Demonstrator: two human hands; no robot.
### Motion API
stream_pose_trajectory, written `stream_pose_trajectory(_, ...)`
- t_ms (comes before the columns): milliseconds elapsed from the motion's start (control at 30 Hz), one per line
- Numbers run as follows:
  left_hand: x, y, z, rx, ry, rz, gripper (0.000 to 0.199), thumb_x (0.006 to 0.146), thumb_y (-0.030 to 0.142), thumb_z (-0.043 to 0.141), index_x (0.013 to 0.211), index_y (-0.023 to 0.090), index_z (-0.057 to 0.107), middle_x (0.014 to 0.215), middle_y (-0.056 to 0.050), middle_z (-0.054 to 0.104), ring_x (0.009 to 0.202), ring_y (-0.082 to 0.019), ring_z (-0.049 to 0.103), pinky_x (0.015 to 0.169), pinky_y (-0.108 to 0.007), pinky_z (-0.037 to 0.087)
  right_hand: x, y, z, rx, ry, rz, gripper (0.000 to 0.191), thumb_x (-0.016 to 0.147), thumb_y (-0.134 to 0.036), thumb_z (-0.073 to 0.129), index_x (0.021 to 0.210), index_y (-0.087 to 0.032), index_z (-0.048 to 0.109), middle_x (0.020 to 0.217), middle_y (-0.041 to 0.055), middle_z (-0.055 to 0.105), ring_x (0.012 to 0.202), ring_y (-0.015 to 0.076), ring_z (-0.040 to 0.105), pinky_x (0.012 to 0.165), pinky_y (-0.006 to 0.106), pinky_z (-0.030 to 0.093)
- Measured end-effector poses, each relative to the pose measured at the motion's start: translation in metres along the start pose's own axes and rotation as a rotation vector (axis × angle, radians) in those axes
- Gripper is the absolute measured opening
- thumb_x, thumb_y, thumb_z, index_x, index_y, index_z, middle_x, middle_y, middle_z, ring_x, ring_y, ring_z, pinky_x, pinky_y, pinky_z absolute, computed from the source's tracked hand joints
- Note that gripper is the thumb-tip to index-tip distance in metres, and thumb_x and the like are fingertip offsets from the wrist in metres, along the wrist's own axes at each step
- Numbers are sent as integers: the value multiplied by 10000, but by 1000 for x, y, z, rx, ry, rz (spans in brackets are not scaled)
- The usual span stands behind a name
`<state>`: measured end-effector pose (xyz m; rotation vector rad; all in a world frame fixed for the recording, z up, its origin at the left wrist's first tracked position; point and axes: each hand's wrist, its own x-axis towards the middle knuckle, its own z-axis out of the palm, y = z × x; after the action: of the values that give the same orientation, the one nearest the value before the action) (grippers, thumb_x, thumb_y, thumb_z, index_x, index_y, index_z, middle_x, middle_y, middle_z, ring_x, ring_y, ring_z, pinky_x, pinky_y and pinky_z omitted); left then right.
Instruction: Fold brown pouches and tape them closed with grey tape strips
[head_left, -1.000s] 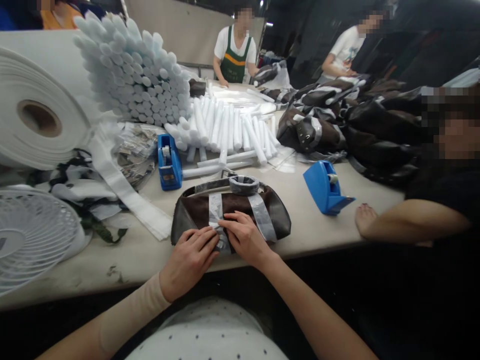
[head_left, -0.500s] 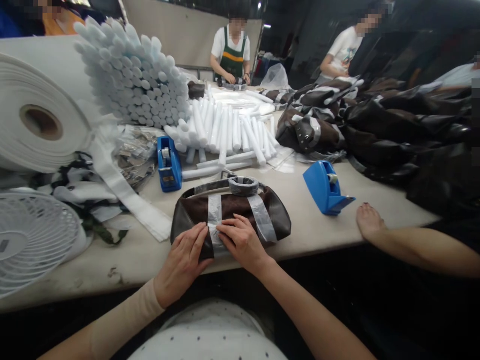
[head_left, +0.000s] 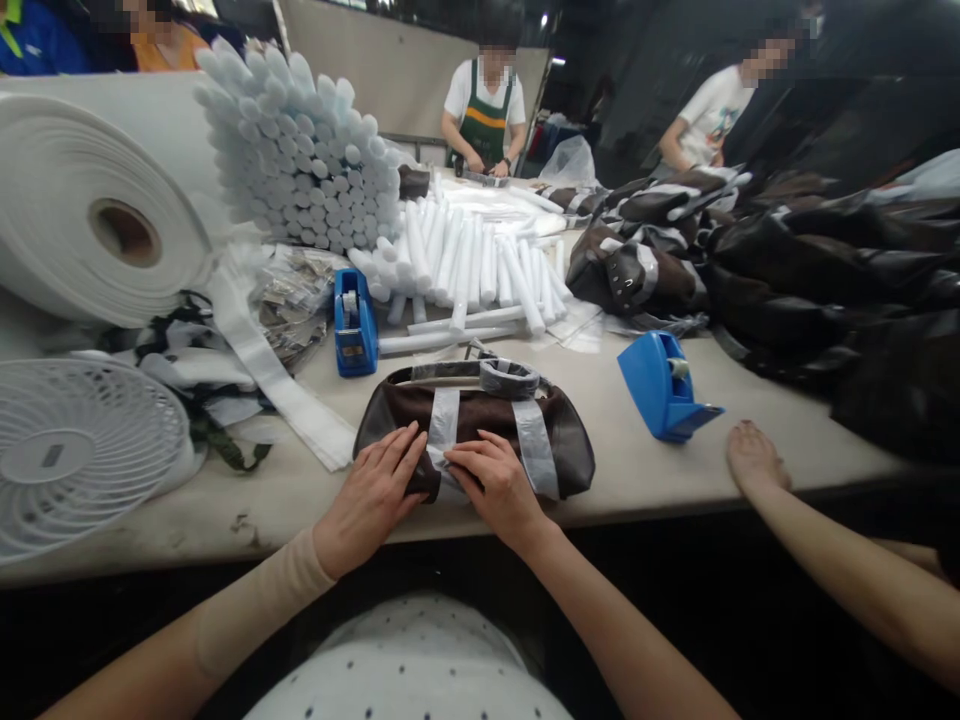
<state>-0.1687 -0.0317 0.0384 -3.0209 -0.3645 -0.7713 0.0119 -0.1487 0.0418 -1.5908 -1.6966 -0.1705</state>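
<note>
A dark brown handbag (head_left: 486, 420) lies on the table in front of me, with two pale wrapping strips around its body. Its handle (head_left: 511, 377) is partly covered in the same clear wrap. Flat over the bag's front left side rests my left hand (head_left: 375, 490), fingers stretched out. My right hand (head_left: 496, 488) has its bent fingertips pinched together on the left wrapping strip (head_left: 445, 415); its thumb is mostly hidden. The right wrapping strip (head_left: 535, 450) lies beyond my right fingers, untouched.
Blue tape dispensers stand left (head_left: 355, 325) and right (head_left: 664, 385) of the bag. Behind are white foam rods (head_left: 480, 260) and piled bags (head_left: 795, 260). A white fan (head_left: 82, 450) and roll (head_left: 45, 200) stand left. Another person's hand (head_left: 756, 460) rests at right.
The view has shifted left, so everything sits further right. My left fingers have spread a little more on the bag. The other person's arm at right has swung nearer the table's front.
</note>
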Motion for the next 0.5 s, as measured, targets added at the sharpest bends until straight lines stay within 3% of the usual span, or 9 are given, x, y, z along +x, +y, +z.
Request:
stream_pose_trajectory(167, -1, 15, -11, -110, 45, 164, 525, 918, 202, 529, 1425, 136, 408, 1396, -156, 525, 1324, -284, 438, 1067, -447, 378, 0, -6, 0, -14, 11, 35, 192, 933, -151, 541, 1094, -174, 644, 982, 68, 726, 961, 191, 651, 996, 430, 453)
stream_pose_trajectory(367, 1, 17, -5, -76, 21, 135, 361, 934, 260, 534, 1272, 137, 572, 1269, -124, 634, 1201, -265, 545, 985, -419, 414, 10, -8, -8, -15, -90, 137, 205, 937, -137, 520, 1116, -149, 619, 1017, 88, 707, 961, 206, 629, 895, 392, 468)
stream_pose_trajectory(500, 5, 9, -6, -79, 17, 141, 339, 938, 265, 519, 1250, 157, 596, 1281, -118, 631, 1192, -249, 561, 969, -400, 425, 25, -6, -3, -210, -238, 173, 194, 910, -230, 607, 1087, -177, 663, 988, 97, 684, 944, 234, 591, 824, 386, 473)
